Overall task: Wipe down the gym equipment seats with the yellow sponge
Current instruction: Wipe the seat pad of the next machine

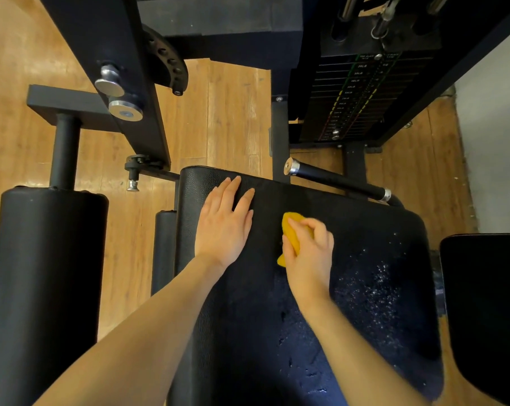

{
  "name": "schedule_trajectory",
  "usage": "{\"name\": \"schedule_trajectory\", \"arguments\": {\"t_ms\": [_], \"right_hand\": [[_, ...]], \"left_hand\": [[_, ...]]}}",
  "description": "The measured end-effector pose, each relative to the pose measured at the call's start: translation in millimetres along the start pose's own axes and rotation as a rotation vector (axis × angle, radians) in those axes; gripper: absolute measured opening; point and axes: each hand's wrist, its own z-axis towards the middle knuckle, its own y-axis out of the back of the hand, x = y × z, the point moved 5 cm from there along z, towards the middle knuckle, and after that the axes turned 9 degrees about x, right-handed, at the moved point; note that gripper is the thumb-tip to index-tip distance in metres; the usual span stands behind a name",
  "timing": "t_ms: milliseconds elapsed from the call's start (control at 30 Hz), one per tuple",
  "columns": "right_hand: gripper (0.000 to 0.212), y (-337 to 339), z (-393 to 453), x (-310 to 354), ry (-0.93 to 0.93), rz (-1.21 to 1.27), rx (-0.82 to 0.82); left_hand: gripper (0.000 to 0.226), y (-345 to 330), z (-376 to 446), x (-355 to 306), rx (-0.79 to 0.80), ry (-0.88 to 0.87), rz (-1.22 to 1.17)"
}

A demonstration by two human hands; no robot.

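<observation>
A black padded gym seat (365, 244) fills the middle of the view. My right hand (309, 253) grips the yellow sponge (291, 232) and presses it onto the seat near its centre. My left hand (224, 221) lies flat on the seat's far left part, fingers spread, holding nothing. White droplets or foam specks speckle the seat's right side (376, 288), and a wet patch shows toward the near edge.
A large black roller pad (42, 273) stands on the left. A black handle bar (335, 180) runs beside the seat's far right corner. The weight stack (356, 95) stands behind. A second black pad (488, 303) is at right. Wooden floor (224, 118) surrounds the machine.
</observation>
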Motion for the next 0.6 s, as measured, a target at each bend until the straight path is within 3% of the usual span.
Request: {"name": "schedule_trajectory", "arguments": {"t_ms": [233,400,600], "right_hand": [[0.037,-8.1,-44.4,-17.0,-0.028,0.123,-0.048],[0.033,10.0,10.1,-3.5,-0.06,0.132,-0.124],[0.038,21.4,66.5,4.3,-0.111,0.039,0.013]], "left_hand": [[0.039,0.0,1.1,0.1,-0.002,0.006,-0.007],[0.039,-1.5,1.0,0.5,0.008,0.005,0.01],[0.039,-1.4,1.6,0.7,0.008,0.0,0.027]]}}
